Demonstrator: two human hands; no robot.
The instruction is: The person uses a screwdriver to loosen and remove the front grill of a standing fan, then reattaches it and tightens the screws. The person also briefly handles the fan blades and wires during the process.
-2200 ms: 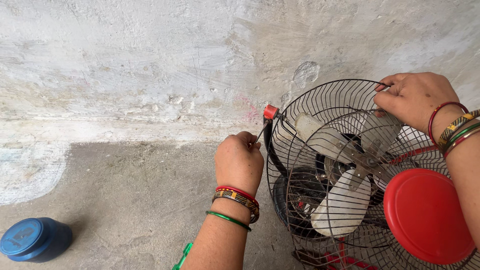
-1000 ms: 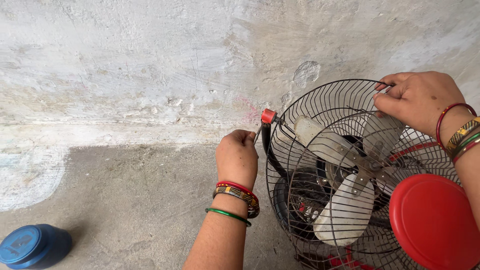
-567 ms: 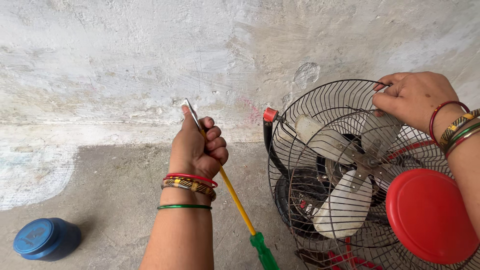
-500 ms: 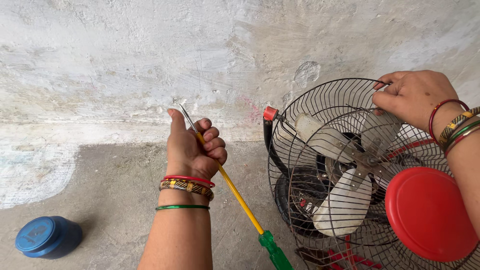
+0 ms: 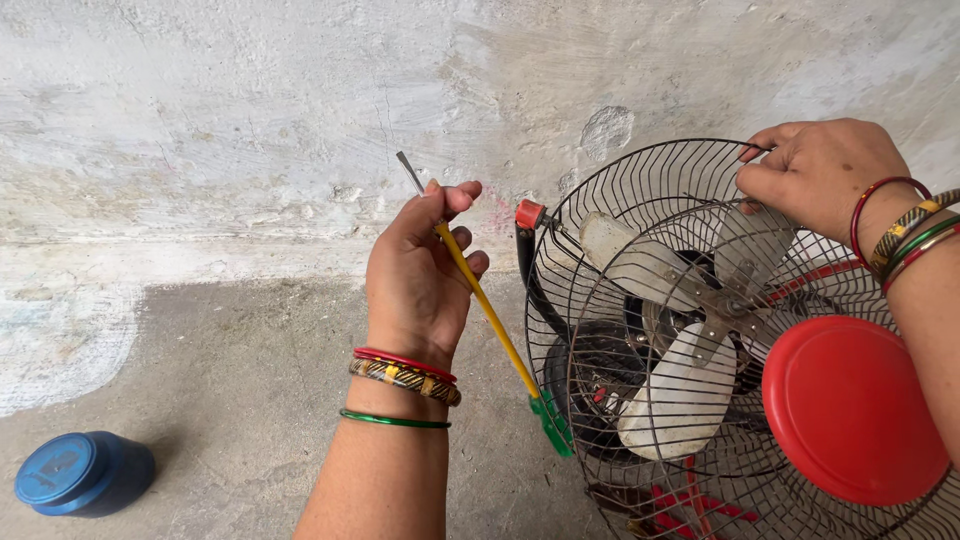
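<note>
A squat blue plastic jar (image 5: 84, 474) sits far left on the floor; the left hand (image 5: 420, 270) loosely pinches a light, stiff yellow-shafted, green-handled screwdriver (image 5: 487, 316) mid-shaft, while the right hand (image 5: 822, 177) clutches the springy black wire fan guard (image 5: 640, 200), best held at its rim.

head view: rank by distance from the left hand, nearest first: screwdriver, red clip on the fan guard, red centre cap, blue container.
From the left hand:
1. Screwdriver: in its fingers, yellow shaft, metal tip pointing up.
2. Red clip: just to its right, on the rim of the fan guard.
3. Blue container: lower left, on the floor.
4. Red centre cap: lower right, on the guard's front.
3 and 4 are nearly even.
</note>
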